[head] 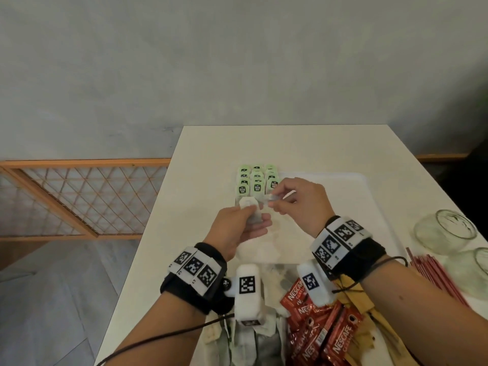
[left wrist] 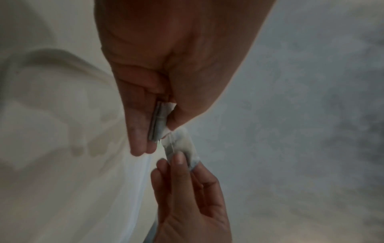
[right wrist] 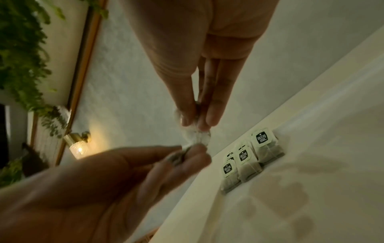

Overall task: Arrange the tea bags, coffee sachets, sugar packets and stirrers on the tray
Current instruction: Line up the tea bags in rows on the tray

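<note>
Nearest the person, the unsorted stock is still lying in a heap on the bench (head: pixel 200 143): loose tea bags (head: pixel 245 339), red coffee sachets (head: pixel 317 328) and some yellowish-brown packets (head: pixel 361 305) — probably the sugar, though the print is not readable. To the right, red stirrers (head: pixel 433 276) are lying beside two glass jars (head: pixel 446 231), none of them on the tray yet.

A little farther out, both hands are working above the white tray (head: pixel 343 204). The left hand (head: pixel 237 228) is pinching a small stack of tea bags (left wrist: pixel 158 120) between thumb and fingers (left wrist: pixel 137 131), while the right hand (head: pixel 298 199) is gripping a single tea bag (left wrist: pixel 182 146) by its edge with thumb and fingers curled on it; the two appear to be joined by a thread, so the person is likely separating one bag from the stack.

Farthest away, at the tray's far left corner, three rows of tea bags with green tags (head: pixel 256 178) are already sitting laid out neatly — the only finished part. By this look the task is in its early stretch: tea bags partly placed, everything else waiting.
</note>
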